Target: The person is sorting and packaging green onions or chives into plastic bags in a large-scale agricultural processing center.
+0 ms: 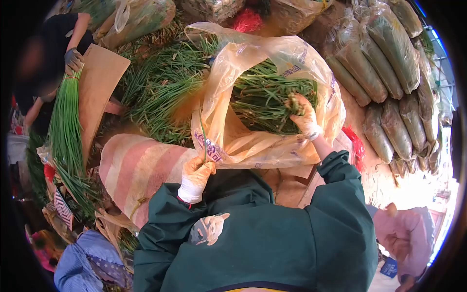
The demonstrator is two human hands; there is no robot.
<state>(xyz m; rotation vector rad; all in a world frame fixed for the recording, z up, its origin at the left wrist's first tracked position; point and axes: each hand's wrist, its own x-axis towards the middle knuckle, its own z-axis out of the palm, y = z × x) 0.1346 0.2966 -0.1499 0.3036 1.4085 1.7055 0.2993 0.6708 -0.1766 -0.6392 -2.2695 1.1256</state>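
A clear plastic bag point(272, 46) with purple print stands wide open before me, with long green stalks point(262, 97) lying inside. My right hand point(304, 116), in a stained white glove, is inside the bag's right part, its fingers wrapped round the ends of a bundle of stalks. At the bag's lower left edge is my left hand point(197, 176), also gloved, with fingers pinched on a thin green stalk point(203, 138) that points upward. A loose heap of green stalks point(165, 87) lies to the left of the bag.
Wrapped long packages point(384, 58) are stacked at the right. A striped cushion point(146, 170) lies at the lower left. Beyond it, a co-worker's gloved hand point(74, 62) holds a long green bunch point(68, 117) beside a brown board point(99, 82). Red strands point(355, 146) lie right of the bag.
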